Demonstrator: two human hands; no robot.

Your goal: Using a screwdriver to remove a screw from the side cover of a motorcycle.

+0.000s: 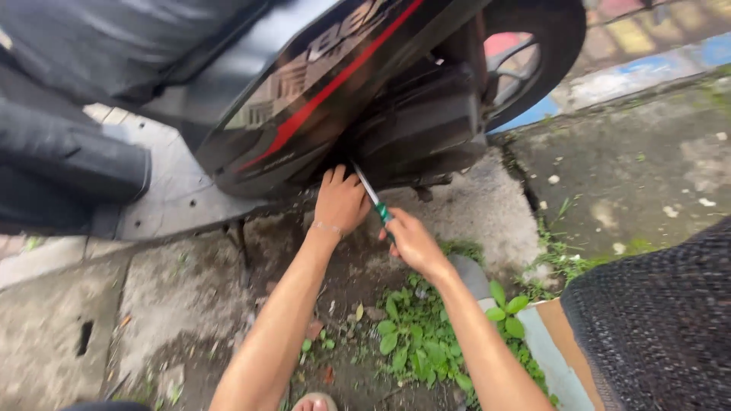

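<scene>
Right hand grip: the right hand (412,240) is wrapped tight around the green handle of a screwdriver (372,196); the fingers are closed on it and the handle end is hidden in the palm.
Screwdriver: its metal shaft runs up and to the left from the fist, and the tip disappears under the lower edge of the scooter's side panel (320,99), where the fastener itself cannot be seen.
Left hand: the left hand (339,202) lies just beside the shaft, fingers curled and pressed against the dark underside of the scooter (415,129); whether it pinches anything there cannot be told.
Scooter: black bodywork with a red stripe, leaning over the work; the rear wheel (533,61) sits at the upper right, the stand (242,245) to the left of the hands.
Ground: cracked concrete (190,289) with a patch of green weeds (419,342) under the forearms, near the bottom edge.
Doing it well, as a judgement: keep the shaft in line with the fastener, push firmly inward while turning so the tip does not slip out, and let the left hand steady the tip near the panel edge.
Caution: the tip is out of sight, so the seating has to be felt before force is added.
</scene>
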